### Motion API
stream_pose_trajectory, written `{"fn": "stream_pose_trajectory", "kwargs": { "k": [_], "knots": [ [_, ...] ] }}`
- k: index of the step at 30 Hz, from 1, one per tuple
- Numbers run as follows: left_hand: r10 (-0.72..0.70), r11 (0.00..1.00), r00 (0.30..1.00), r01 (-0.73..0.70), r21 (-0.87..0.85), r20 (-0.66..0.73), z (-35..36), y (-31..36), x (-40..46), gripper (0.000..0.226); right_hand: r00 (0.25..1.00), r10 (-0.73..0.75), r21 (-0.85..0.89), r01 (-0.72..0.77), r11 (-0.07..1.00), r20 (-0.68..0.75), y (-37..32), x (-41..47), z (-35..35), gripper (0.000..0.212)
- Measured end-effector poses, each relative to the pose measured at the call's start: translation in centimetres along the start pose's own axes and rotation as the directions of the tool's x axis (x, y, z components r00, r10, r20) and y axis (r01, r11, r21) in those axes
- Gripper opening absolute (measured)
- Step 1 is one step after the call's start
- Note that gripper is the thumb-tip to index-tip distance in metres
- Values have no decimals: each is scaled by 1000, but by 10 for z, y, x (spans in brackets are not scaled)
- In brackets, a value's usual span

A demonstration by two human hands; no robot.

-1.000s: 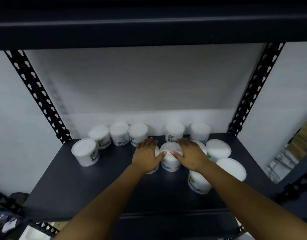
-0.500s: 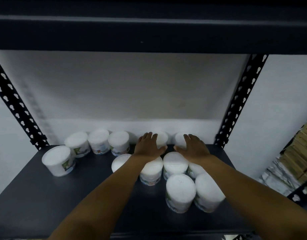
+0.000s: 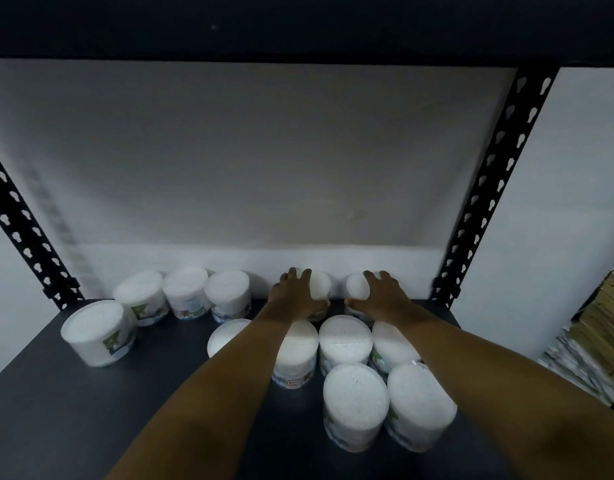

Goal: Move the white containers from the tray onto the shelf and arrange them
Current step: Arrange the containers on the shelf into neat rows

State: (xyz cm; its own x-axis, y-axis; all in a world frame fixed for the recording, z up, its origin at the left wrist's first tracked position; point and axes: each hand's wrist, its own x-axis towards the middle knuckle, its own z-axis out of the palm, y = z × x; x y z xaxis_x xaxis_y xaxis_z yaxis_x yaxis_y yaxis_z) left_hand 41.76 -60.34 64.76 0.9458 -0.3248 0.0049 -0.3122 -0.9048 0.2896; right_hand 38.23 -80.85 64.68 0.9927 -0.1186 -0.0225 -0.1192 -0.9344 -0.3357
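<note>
Hands have moved forward since a second ago: then they lay on the tubs in the middle cluster, now we reach over that cluster to the back row by the wall. Our left hand (image 3: 295, 296) lies over a rear tub (image 3: 320, 284), fingers curved on its lid and the thumb at its front side, so we judge that it grips this tub. Our right hand (image 3: 378, 296) does the same with the neighbouring rear tub (image 3: 356, 285), fingers on top, thumb low in front. Both tubs stand on the dark shelf (image 3: 91, 410), close to the white wall (image 3: 298, 168), with a small gap between them.

The other white containers are also on the shelf. Three stand in a row at the back left (image 3: 191, 296), one bigger-looking tub (image 3: 97, 332) stands alone near the left edge, and a tight cluster (image 3: 347, 344) is under and between our forearms, with two tubs (image 3: 388, 407) nearest to us. The tray is not in view.

For the task, this change means that the carrying seems finished and we are at the arranging step. We think the two rear tubs should join the row at the back left, and the front cluster remains to be ordered after that. The lids are smooth and the tubs look light, so a careless push could tip one against its neighbours.
</note>
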Motion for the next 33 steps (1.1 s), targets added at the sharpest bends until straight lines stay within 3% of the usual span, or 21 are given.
{"fn": "stream_pose_trajectory", "kwargs": {
  "k": [9,16,27,33],
  "knots": [
    [-35,987,999,32,-155,-17,5,-2,5,83,1000,20,38,-21,999,11,-1,5,2,89],
    [6,975,995,-28,-219,-104,-11,-6,-5,87,997,-23,46,27,999,-73,-20,-6,-13,84],
    [45,962,935,-135,-237,-352,-73,-21,-49,85,959,-101,85,127,988,-263,-99,-57,-60,80],
    [-33,966,943,-54,-252,-331,-103,-45,-94,86,972,-46,100,71,993,-229,-150,-98,-67,82]
  ]
}}
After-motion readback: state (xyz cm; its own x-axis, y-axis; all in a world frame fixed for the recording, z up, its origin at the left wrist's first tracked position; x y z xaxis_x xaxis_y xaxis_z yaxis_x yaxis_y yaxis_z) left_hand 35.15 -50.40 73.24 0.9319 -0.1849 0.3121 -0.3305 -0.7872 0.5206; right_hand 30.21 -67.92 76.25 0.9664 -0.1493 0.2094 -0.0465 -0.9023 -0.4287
